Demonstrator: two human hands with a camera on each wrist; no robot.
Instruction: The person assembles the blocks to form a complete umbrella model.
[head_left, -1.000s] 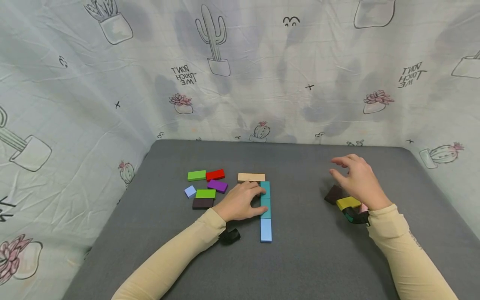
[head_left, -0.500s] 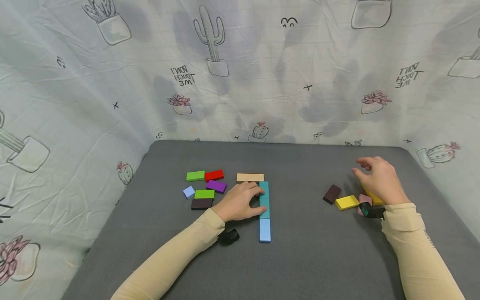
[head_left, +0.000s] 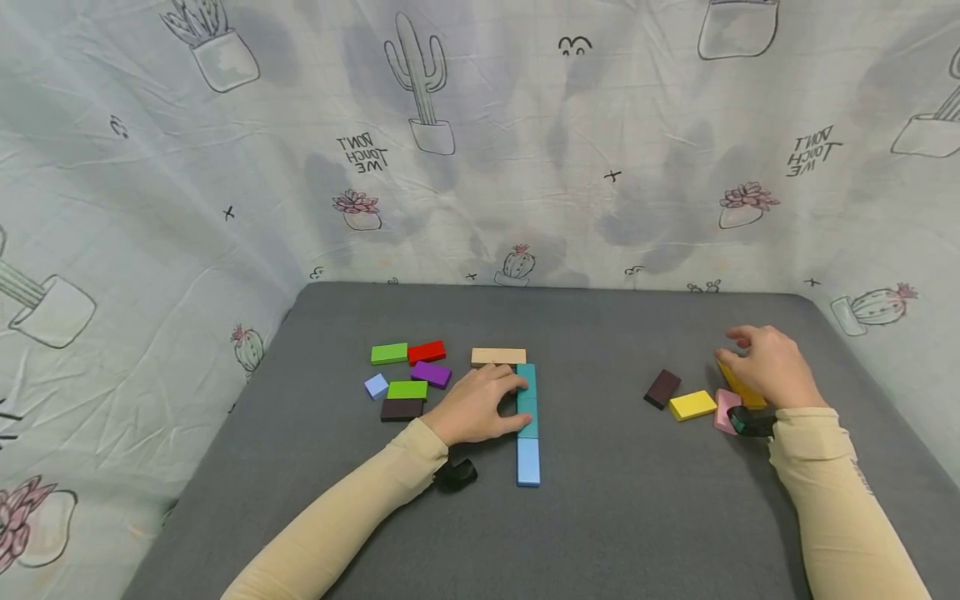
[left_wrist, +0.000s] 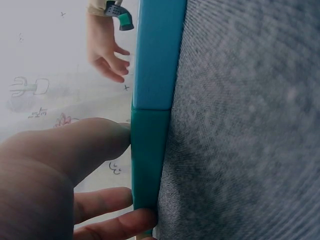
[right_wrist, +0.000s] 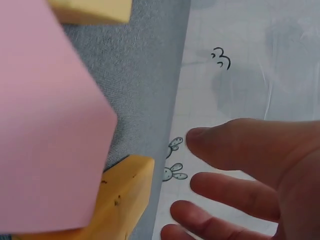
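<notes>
Where two smooth teal blocks lie end to end on the table, the left hand rests against them with fingers and thumb spread, its thumb at the near one and its fingertips at the far one, unclenched. Flat and oblong, with crisp edges, they run in line with a glossy blue block at the near end; a tan block lies crosswise just beyond, to the left of the row's far end.

On the right, the right hand hangs released over an orange block, its fingers loosely bent; close up, dark specks mark that block's surface. Beside it are a flat-faced pink block, a slim yellow block and a dark brown block.

To the left sits a loose cluster: two green bars, a red bar, a purple bar, a pale blue square and a near-black bar.

Grey fabric with a ribbed weave covers the table. Beyond hangs pale, creased cloth printed with line-drawn cacti.
</notes>
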